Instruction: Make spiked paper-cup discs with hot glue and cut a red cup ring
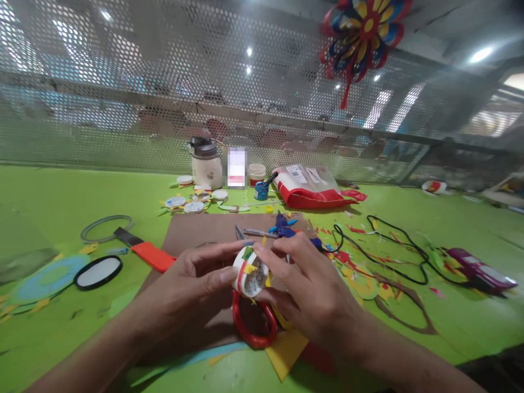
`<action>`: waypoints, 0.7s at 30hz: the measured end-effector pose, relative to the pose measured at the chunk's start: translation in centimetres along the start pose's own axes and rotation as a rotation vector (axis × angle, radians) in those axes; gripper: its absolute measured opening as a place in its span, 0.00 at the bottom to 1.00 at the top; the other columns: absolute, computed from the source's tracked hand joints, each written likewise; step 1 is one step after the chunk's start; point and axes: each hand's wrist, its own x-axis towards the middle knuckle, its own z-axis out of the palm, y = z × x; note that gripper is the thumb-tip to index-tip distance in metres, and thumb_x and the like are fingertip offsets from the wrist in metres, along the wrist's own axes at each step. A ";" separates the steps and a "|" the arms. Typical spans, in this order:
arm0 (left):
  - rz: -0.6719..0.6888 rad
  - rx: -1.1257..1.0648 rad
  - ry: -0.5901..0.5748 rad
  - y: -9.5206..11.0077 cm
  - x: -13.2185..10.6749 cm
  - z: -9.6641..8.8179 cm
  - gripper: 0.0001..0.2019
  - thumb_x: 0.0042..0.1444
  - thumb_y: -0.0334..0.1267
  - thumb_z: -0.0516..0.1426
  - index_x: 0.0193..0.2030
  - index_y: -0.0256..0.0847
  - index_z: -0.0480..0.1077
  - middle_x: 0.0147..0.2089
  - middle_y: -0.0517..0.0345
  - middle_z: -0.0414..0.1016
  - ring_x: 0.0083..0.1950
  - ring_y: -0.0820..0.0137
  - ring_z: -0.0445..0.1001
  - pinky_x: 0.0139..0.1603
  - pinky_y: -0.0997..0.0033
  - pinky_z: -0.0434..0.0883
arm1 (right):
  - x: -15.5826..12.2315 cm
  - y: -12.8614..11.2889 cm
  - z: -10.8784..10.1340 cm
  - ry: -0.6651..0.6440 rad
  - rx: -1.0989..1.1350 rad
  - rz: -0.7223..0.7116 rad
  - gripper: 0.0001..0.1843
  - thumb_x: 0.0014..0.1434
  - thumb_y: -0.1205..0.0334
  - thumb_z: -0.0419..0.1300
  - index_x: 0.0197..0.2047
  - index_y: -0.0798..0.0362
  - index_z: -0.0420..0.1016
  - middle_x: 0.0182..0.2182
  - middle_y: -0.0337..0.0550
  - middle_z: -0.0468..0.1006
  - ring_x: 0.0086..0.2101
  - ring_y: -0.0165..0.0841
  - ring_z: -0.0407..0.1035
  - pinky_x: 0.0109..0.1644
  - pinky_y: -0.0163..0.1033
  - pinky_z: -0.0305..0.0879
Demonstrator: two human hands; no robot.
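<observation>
Both my hands meet over a brown cardboard sheet [196,232] on the green table. My left hand [192,278] and my right hand [305,284] together hold a small white round lid-like piece [250,271] with yellow, green and red paper bits stuck on it, fingers pinched on its rim. A red ring [254,330] lies just below it on the cardboard, beside a yellow paper piece [286,352]. Scissors [256,233] and a blue glue gun [286,226] lie just beyond my fingers.
At the back stand a white jug [206,164], a blue paint pot [261,190] and a red-and-clear bag [311,188]. Left: an orange-handled tool [149,254], a black oval ring [98,272], a grey ring [106,227]. Right: black cable [393,245], purple tool [478,270], paper scraps. A paper pinwheel [364,33] hangs above.
</observation>
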 end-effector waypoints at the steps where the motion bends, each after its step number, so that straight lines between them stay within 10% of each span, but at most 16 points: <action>1: -0.006 -0.003 -0.002 0.0 0.0 0.0 0.19 0.56 0.31 0.65 0.55 0.46 0.79 0.54 0.43 0.81 0.53 0.52 0.79 0.55 0.50 0.73 | 0.0 -0.1 0.0 0.006 0.001 -0.006 0.20 0.68 0.67 0.58 0.61 0.65 0.68 0.46 0.58 0.74 0.47 0.43 0.68 0.49 0.51 0.74; 21: -0.073 -0.050 -0.002 -0.4 -0.4 0.5 0.20 0.58 0.33 0.64 0.58 0.47 0.77 0.55 0.43 0.80 0.51 0.50 0.79 0.49 0.48 0.76 | 0.2 -0.5 -0.1 0.038 -0.061 -0.028 0.19 0.68 0.64 0.58 0.58 0.69 0.71 0.44 0.59 0.78 0.46 0.44 0.71 0.47 0.50 0.76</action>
